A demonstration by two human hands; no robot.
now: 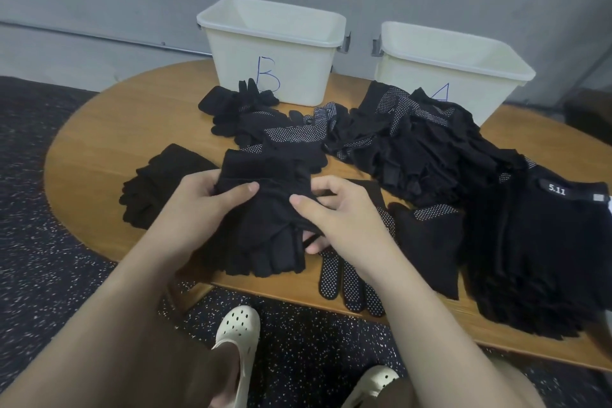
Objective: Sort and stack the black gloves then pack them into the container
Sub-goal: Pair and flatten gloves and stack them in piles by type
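Head view, over a rounded wooden table point(109, 129): at far left, a plain knit glove point(155, 189) lies flat near the table's edge, apart from the rest. Just right of it, my left hand point(198, 205) grips the stack of black gloves point(268, 209) that I hold above the near edge, thumb laid across the top and fingers curled under the left side. My right hand point(334, 219) pinches the same stack from the other side, thumb on top, fingertips showing beneath it. Behind the stack, a loose heap of gloves point(245, 113) rests against the front of a white bin marked B point(271, 53). Below my right wrist, a dotted-palm glove point(351, 288) hangs its fingers over the table's near edge. Farther right, a large jumbled pile of gloves point(417, 149) spreads in front of a 2nd white bin marked A point(453, 66), hiding part of its letter. At far right, a stack of gloves tagged 5.11 point(556, 242) sits by the table's edge. Below, my 2 white clogs point(236, 338) stand on speckled dark flooring point(39, 258).
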